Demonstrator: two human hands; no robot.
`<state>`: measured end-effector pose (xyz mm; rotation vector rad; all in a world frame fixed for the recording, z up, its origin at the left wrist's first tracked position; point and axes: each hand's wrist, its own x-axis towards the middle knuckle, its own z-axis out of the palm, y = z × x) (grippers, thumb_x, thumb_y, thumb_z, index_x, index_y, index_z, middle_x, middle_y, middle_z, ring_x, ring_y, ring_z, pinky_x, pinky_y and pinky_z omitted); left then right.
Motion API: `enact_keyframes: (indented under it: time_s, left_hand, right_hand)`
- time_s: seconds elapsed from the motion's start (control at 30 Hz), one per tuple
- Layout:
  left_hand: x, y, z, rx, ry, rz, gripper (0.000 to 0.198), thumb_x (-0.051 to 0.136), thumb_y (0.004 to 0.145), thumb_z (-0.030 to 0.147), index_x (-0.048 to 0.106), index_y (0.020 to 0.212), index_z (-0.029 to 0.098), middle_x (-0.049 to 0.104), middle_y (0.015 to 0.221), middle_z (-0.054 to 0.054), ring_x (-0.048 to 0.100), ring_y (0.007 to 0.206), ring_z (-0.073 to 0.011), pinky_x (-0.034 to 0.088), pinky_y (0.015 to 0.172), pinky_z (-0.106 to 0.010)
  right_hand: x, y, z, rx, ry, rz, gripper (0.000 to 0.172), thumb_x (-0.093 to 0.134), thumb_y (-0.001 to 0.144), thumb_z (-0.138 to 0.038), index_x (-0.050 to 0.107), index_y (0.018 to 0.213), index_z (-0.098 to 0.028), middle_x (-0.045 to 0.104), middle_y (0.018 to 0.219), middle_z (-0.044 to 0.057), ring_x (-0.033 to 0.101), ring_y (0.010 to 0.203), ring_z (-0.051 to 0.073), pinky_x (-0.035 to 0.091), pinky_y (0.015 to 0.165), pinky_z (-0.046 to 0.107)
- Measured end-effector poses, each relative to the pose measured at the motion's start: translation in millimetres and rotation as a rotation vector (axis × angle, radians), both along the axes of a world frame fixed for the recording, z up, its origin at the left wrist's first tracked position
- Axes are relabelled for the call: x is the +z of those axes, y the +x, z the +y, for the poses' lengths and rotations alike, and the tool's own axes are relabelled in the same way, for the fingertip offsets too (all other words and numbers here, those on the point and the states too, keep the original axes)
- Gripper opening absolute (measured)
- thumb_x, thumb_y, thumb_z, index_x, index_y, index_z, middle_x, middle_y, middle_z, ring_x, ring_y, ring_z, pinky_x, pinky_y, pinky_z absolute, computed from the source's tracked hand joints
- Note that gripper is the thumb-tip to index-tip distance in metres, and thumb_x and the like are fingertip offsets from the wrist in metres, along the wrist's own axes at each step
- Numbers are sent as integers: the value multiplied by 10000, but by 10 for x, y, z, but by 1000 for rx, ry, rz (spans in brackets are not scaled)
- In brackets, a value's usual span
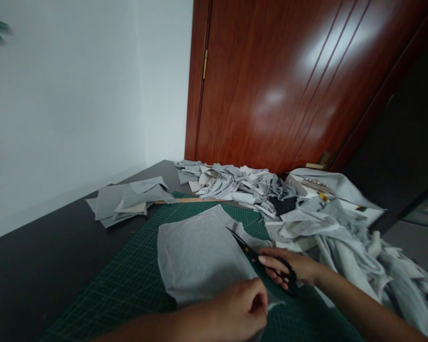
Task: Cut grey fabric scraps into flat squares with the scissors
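Plainly, left hand (239,308) clutching grey fabric (199,254) spread beyond, right hand (283,266) curled around scissors (248,251)

The mat (135,275) is green (gridded), the cloth (199,251) grey

hands (237,305): 2 | scissors (248,251): 1 | cutting mat (128,280): 1 | door (264,85): 1 | hinge (205,64): 1 | fabric scraps (231,183): uncountable

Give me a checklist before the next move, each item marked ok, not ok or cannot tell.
1. Right hand in the handles of the black scissors: ok.
2. Left hand closed on the near end of the grey fabric: ok.
3. Left hand apart from the scissors: ok.
4. Fabric flat on the green mat: not ok, near edge looks raised.
5. Scissor blades parted: cannot tell.
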<state>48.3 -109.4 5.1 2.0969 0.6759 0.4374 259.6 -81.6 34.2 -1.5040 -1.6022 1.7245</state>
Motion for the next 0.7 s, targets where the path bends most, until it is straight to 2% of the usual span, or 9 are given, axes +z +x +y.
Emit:
enact_keyframes:
  time_s: [0.1, 0.17, 0.23, 0.33, 0.4, 0.47, 0.57, 0.7]
  left_hand:
    - [67, -12, -84, -137, -176, -19, 72, 571, 810, 165, 574, 879, 183, 576, 769, 22, 524, 685, -102, 405, 619, -190]
    - [133, -34, -69, -159, -203, -35, 96, 599, 827, 234, 601, 906, 179, 603, 793, 15, 557, 725, -114, 433, 654, -196]
    - [193, -72, 35, -60, -107, -61, 131, 554, 873, 278, 617, 922, 175, 630, 815, 2, 584, 752, -129, 453, 675, -210]
    - [200, -176, 338, 193, 202, -29, 210, 430, 940, 251, 622, 950, 167, 664, 910, -35, 616, 848, -160, 482, 782, -258]
    - [131, -272, 572, 335, 463, 112, 238, 420, 934, 204, 610, 1066, 146, 647, 1118, -91, 578, 1085, -213, 420, 990, -337]
    - [25, -362, 764, 394, 603, 323, 333, 467, 917, 238, 562, 1211, 112, 556, 1324, -149, 476, 1265, -272, 338, 1092, -403]
    - [-123, -430, 909, 410, 643, 525, 495, 427, 956, 360, 454, 1375, 96, 400, 1493, -172, 316, 1402, -315, 240, 1148, -484]
    - [-196, -414, 916, 405, 633, 591, 574, 324, 991, 425, 383, 1444, 79, 321, 1537, -174, 220, 1444, -321, 164, 1159, -547]
  right_hand:
    - [19, 79, -117, 17, -25, -17, 571, 633, 708, -730, 504, 887, -204, 494, 607, -78, 433, 456, 53, 333, 403, 169]
    - [34, 109, -154, 38, -21, -27, 589, 618, 703, -749, 507, 893, -202, 497, 598, -77, 435, 448, 53, 317, 402, 172]
    - [43, 122, -166, 52, -22, -31, 615, 608, 691, -769, 504, 900, -200, 499, 592, -77, 446, 449, 56, 319, 403, 172]
    - [39, 130, -166, 53, -40, -20, 630, 604, 684, -779, 492, 902, -199, 506, 602, -77, 466, 459, 60, 358, 420, 175]
    - [27, 138, -172, 59, -50, -9, 625, 596, 695, -776, 489, 910, -199, 511, 605, -78, 463, 453, 57, 361, 422, 174]
    - [13, 152, -188, 65, -48, -4, 609, 586, 715, -767, 491, 915, -200, 521, 608, -76, 454, 442, 52, 350, 417, 172]
    - [-8, 175, -224, 46, -54, 10, 575, 599, 730, -743, 487, 877, -198, 528, 607, -72, 429, 431, 43, 365, 421, 170]
    - [-26, 217, -253, -84, -74, 63, 563, 596, 737, -741, 476, 828, -199, 516, 598, -68, 415, 430, 46, 385, 418, 166]
